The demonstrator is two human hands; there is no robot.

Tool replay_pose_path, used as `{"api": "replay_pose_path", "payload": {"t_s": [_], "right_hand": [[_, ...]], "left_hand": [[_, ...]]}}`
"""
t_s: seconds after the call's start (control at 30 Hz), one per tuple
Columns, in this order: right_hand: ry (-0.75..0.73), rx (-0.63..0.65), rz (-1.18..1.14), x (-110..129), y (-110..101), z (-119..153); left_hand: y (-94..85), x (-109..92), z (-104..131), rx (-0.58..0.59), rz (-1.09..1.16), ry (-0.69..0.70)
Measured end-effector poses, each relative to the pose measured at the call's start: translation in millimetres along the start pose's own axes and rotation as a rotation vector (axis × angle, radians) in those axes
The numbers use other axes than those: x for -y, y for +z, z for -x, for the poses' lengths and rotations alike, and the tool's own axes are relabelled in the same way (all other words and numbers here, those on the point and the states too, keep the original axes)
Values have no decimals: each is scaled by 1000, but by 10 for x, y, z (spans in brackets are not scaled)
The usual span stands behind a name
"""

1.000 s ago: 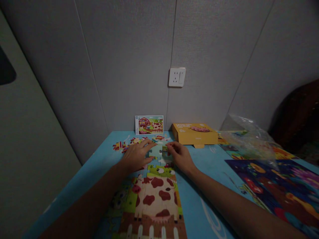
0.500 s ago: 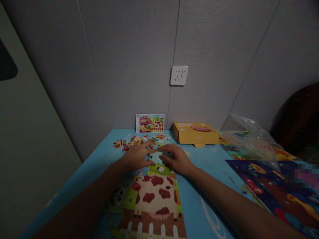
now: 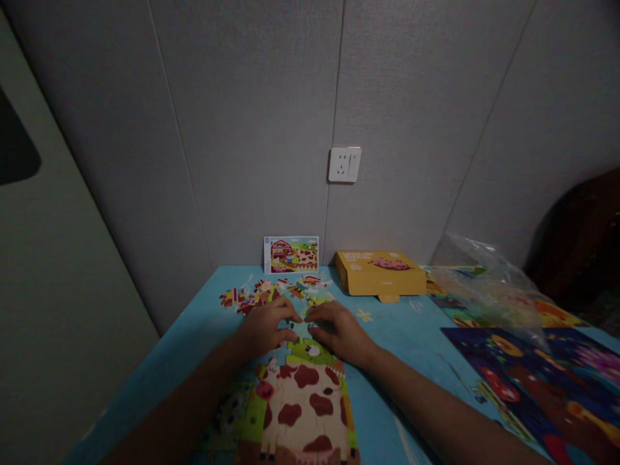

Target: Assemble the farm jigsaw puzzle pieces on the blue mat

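Note:
A partly joined puzzle with a spotted cow lies on the blue table cover, reaching toward the wall. At its far end, my left hand and my right hand face each other, with a pale blue puzzle piece between their fingertips. The fingers of both hands curve around this piece at its two sides. Beyond the left hand lies a pile of loose puzzle pieces. A picture card of a farm leans upright against the wall.
A yellow box stands at the back, right of the card. Further right are a clear plastic bag and a dark blue picture puzzle. A white wall socket is above the table.
The view has tilted up, so the table things appear lower. My fingertips have come nearer to the pale blue piece at both sides, and the left and right index fingers have drawn slightly apart.

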State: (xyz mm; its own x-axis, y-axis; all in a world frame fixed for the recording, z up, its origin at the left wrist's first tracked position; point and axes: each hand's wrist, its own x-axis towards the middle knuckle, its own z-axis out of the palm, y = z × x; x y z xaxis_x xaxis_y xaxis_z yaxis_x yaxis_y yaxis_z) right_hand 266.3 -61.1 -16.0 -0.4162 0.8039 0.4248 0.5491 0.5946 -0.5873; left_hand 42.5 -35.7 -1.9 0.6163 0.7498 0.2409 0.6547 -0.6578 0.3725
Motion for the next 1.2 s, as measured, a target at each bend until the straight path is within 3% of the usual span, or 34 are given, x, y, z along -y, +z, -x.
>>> {"api": "replay_pose_path", "payload": {"t_s": [1.0, 1.2], "right_hand": [[-10, 42, 232, -93, -13, -37], [72, -82, 261, -95, -30, -7]], "left_hand": [[-17, -50, -64, 79, -126, 27], [-23, -126, -38, 63, -162, 38]]}}
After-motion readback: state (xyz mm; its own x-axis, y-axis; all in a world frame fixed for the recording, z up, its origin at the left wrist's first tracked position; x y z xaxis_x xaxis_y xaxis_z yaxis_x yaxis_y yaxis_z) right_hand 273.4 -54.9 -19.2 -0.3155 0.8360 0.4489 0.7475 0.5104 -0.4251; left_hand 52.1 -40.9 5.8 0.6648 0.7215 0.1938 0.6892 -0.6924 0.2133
